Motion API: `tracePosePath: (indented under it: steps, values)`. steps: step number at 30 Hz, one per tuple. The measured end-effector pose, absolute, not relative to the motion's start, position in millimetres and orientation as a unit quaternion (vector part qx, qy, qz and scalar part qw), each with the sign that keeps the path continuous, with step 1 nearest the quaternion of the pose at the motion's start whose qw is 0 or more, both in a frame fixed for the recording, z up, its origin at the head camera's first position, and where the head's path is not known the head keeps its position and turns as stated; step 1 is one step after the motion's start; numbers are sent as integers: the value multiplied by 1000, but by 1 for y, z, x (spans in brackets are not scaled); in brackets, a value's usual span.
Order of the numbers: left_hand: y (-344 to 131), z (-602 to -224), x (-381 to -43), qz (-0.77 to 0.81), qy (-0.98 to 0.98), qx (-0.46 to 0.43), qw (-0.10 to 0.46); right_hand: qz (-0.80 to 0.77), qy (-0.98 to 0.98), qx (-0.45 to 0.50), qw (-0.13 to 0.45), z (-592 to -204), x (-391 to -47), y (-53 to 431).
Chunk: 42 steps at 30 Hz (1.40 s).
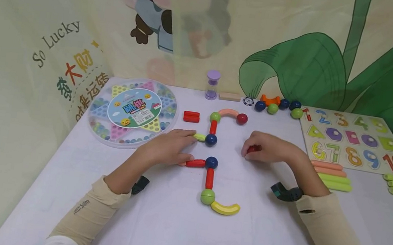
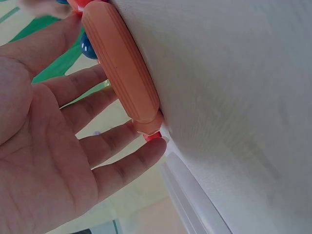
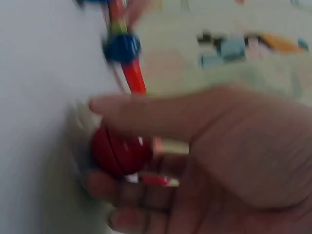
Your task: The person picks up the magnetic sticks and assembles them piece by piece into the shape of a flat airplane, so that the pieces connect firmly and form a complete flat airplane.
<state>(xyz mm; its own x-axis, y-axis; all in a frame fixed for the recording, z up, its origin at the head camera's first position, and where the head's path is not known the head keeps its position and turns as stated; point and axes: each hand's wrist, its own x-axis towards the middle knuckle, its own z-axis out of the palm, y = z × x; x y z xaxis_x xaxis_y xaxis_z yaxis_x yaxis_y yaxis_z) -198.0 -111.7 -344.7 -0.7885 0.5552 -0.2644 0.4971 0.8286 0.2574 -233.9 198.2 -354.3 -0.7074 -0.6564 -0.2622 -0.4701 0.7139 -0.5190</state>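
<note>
My left hand (image 1: 168, 146) lies over the left side of a magnetic stick-and-ball chain, fingers fairly straight. In the left wrist view its fingers touch an orange curved stick (image 2: 122, 63), with the thumb at its far end. From beside that hand, a light green stick (image 1: 199, 137) meets a blue ball (image 1: 211, 140), and a red stick (image 1: 195, 163) meets another blue ball (image 1: 211, 163). A yellow curved stick (image 1: 226, 208) joins a green ball (image 1: 208, 196) at the chain's near end. To the right, my right hand (image 1: 270, 148) pinches a red ball (image 3: 122, 151) low over the table.
A round Chinese checkers board (image 1: 132, 113) lies at the back left, near two short red sticks (image 1: 191, 116). A purple sand timer (image 1: 212, 84) and loose balls (image 1: 273, 108) line the back. At right are a number puzzle board (image 1: 358, 141) and more sticks (image 1: 333, 182).
</note>
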Motion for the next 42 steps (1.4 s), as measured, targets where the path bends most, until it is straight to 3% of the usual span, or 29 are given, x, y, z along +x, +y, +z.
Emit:
tracePosePath:
  steps: [3,6,15,23,35,39,42]
  values:
    - [-111,-345,-198,88,941,279,168,-236,858,-369,267,-355,-199,182]
    - [-110,-345,-198,88,941,278,171,-238,845,-388,280,-357,-166,171]
    - [-111,-345,-199,87,941,279,170,-173,891,-377,185,-366,-116,159]
    - [-112,-345,-198,91,940,278,174,-222,858,-379,265,-362,-117,163]
    - [-112,-344,-198,91,940,282,170,-291,816,-412,282,-364,-124,168]
    - [-112,-344,-198,85,941,281,168,-293,825,-411,254,-358,-143,170]
    - [-112,-345,-198,81,942,280,167,-281,846,-406,203,-347,-169,165]
